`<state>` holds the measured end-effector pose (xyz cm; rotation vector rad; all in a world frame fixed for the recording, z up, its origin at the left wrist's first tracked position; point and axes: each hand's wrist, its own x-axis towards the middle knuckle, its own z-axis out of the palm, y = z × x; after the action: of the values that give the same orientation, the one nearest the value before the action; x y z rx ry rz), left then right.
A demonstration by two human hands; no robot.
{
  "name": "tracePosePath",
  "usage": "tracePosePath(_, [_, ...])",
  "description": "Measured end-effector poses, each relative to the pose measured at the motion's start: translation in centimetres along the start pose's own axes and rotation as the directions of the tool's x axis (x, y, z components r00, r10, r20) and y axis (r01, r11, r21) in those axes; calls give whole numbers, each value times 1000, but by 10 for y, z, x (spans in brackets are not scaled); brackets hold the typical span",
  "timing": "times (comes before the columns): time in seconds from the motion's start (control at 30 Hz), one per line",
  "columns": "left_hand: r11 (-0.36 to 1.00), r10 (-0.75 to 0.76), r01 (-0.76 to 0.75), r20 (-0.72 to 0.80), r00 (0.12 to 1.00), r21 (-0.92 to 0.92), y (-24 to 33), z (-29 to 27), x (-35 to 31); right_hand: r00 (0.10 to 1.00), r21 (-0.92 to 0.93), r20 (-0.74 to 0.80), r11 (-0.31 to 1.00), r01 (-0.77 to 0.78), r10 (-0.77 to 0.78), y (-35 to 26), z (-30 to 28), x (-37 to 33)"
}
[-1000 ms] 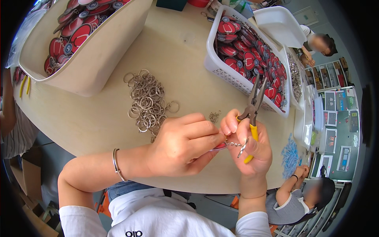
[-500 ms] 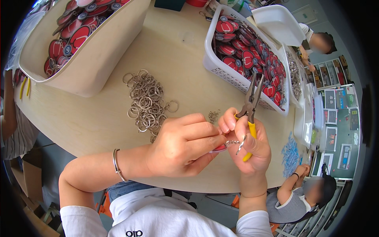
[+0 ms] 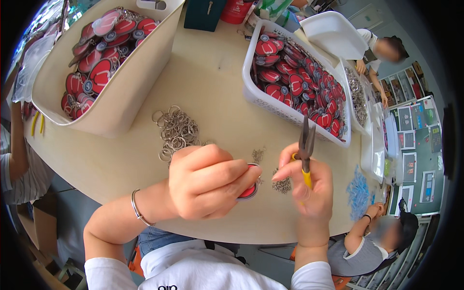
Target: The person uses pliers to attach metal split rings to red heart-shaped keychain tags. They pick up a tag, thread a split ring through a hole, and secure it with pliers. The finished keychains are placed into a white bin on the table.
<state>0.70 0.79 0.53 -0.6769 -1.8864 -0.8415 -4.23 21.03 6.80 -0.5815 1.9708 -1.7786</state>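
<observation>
My left hand is closed on a red keychain tag with a dark rim, pinched between thumb and fingers; most of the tag's top is covered. Yellow-handled pliers rest in my right hand, jaws pointing up and away, the handles partly hidden by the fingers. A gap separates the two hands. Beyond my left hand lies a heap of metal key rings. Two little piles of tiny metal parts lie on the table, a sparse one and a denser one beside my right fingers.
A tall cream bin of red tags stands at the left, and a white basket of them at the right. Blue strips lie near the table's right edge. Two people sit along the right; another person's arm shows at far left.
My hands have moved apart, the left one drawing back leftward with the tag. The key ring and chain seen between them are now out of sight. The pliers stay in my right hand.
</observation>
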Motion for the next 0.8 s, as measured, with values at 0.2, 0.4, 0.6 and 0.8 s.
tracePosePath(0.2, [983, 151, -152, 19, 988, 102, -9, -15, 6, 921, -627, 201, 678, 383, -334, -2, -20, -6])
tracePosePath(0.4, [985, 131, -138, 71, 989, 104, -9, -16, 11, 853, -780, 324, 396, 485, -408, -11, -22, -7])
tracePosePath(0.6, [982, 130, -142, 95, 987, 126, -9, -15, 9, 818, -794, 387, 297, 530, -426, -9, -21, -8])
tracePosePath(0.8, [996, -58, 53, 75, 995, 67, -2, -19, 7, 806, -795, 333, 313, 519, -489, 0, -7, -15])
